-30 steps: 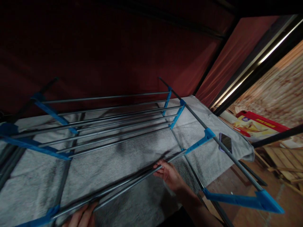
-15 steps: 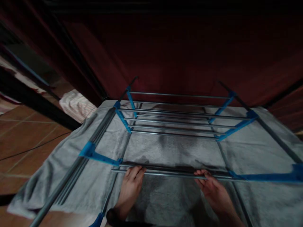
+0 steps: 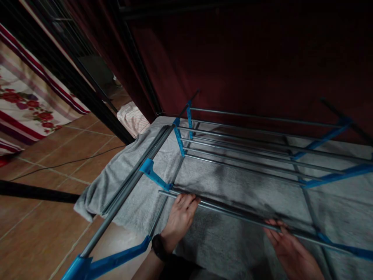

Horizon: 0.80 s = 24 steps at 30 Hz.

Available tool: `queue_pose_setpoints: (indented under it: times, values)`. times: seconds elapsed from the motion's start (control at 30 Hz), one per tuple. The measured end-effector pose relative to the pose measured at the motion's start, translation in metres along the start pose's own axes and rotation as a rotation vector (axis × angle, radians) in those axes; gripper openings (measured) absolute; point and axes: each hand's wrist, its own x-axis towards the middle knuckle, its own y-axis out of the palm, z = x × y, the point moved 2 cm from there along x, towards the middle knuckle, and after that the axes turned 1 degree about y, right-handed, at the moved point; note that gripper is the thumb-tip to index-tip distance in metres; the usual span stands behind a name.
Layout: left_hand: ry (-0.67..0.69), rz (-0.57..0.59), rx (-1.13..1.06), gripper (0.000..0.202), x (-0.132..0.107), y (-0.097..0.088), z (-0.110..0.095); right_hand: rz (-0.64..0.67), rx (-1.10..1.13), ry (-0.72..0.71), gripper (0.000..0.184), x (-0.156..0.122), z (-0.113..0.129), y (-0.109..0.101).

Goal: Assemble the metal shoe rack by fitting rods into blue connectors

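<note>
A frame of grey metal tubes with blue plastic brackets, which looks like a drying rack point(image 3: 250, 156), lies on a grey blanket. My left hand point(image 3: 181, 214), with a dark watch point(image 3: 159, 247) at its wrist, wraps its fingers over a loose-ended metal tube point(image 3: 230, 212) at the near side. Farther right, my right hand point(image 3: 288, 243) grips the same tube, palm turned up and fingertips behind it. Beside the tube's left end is a blue bracket point(image 3: 154, 177), joined to the left side rail point(image 3: 116, 202).
Behind the rack hangs a dark red curtain point(image 3: 247, 70). Black posts point(image 3: 96, 105) and a thin cable point(image 3: 72, 160) lie to the left over the tiled floor point(image 3: 43, 217). A flowered cloth point(image 3: 32, 101) hangs at far left, and a striped cloth point(image 3: 132, 118) is by the curtain.
My view has turned left, so the rack and hands appear farther right and more floor shows. Both hands keep their hold on the tube.
</note>
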Motion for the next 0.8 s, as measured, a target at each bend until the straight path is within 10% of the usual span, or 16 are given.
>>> queue_pose_setpoints:
  times: [0.8]
  values:
    - [-0.017, -0.072, 0.109, 0.034, -0.002, 0.008, 0.004, -0.004, 0.091, -0.007, 0.031, -0.002, 0.012, 0.033]
